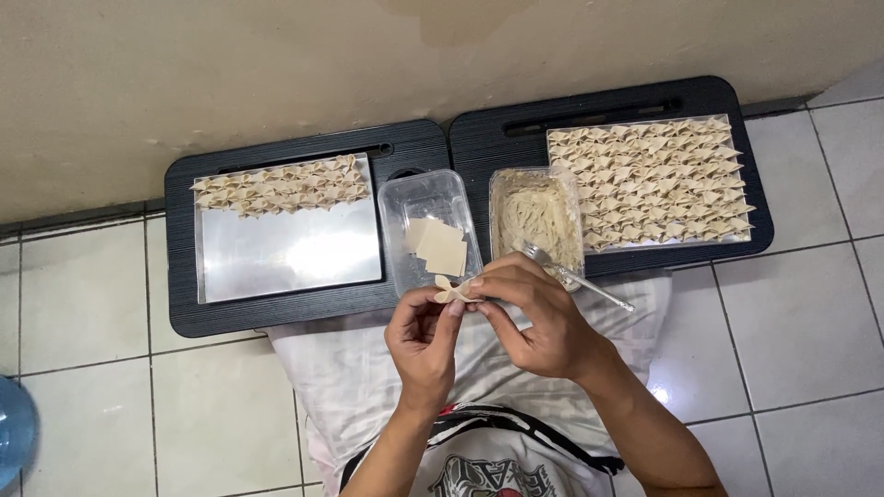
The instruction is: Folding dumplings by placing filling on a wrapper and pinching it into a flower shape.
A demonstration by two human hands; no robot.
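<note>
Printed shirt fabric (479,465) and a pale cloth over the person's lap (350,368) fill the bottom of the view, and both forearms rise from there. Just above the lap, the left hand (422,336) and the right hand (534,317) meet, and their fingertips are pinched together on a small folded dumpling wrapper (456,292), which sits between the two hands at the near edge of the clear plastic container (398,198). That container holds a few flat square wrappers (437,246) and stands in the middle of the scene. Directly to the right of the container lies a second clear tub of pale filling (536,216), with a metal fork (575,274) resting in it, handle pointing down and right past the right hand. Left of the container, a black lap tray (276,308) carries a shiny metal sheet (285,253) with a couple of rows of folded dumplings (281,189) along its far edge. Right of the container, beyond the filling tub, a second black tray (599,101) bears a sheet almost fully covered with folded dumplings (649,179). Both trays rest on white floor tiles (810,304), their far sides near a beige wall (276,64). Far left of the container, a blue rounded object (14,428) shows at the frame's edge.
</note>
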